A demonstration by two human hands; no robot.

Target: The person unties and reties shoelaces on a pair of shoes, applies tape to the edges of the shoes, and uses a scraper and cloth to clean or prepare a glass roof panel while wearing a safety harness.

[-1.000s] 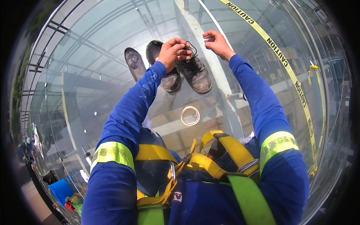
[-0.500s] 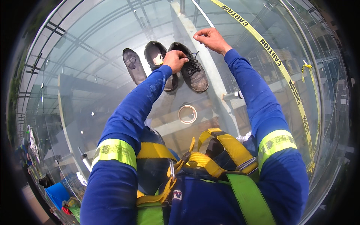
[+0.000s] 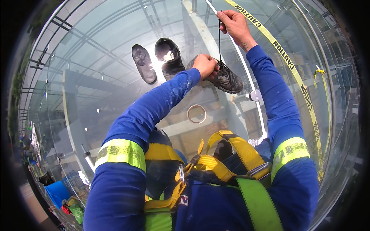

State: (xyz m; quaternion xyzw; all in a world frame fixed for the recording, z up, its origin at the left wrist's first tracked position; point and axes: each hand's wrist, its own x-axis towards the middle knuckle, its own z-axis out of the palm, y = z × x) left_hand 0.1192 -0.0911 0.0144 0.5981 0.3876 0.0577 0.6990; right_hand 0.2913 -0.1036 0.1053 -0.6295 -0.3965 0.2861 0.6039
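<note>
A dusty black lace-up shoe point(image 3: 230, 81) rests on the glass surface, turned with its toe to the lower right. My left hand point(image 3: 205, 66) is closed at its lacing, covering part of the collar; exactly what the fingertips pinch is partly hidden. Up and to the right, my right hand point(image 3: 234, 26) pinches the end of a black shoelace point(image 3: 220, 40), stretched nearly straight up from the shoe. To the left stands the other black shoe point(image 3: 172, 67), its opening facing away from me. Beside that lies a loose dark insole point(image 3: 143, 63).
A tape roll ring point(image 3: 197, 114) lies on the glass nearer to me. Yellow caution tape point(image 3: 285, 57) runs down the right side, by a metal rail. A yellow and green harness point(image 3: 246, 154) crosses my body. A blue container point(image 3: 58, 195) appears far below left.
My right hand has moved up and taken hold of the lace end, pulling it taut. The laced shoe has shifted right and turned, with my left hand moving right along with it.
</note>
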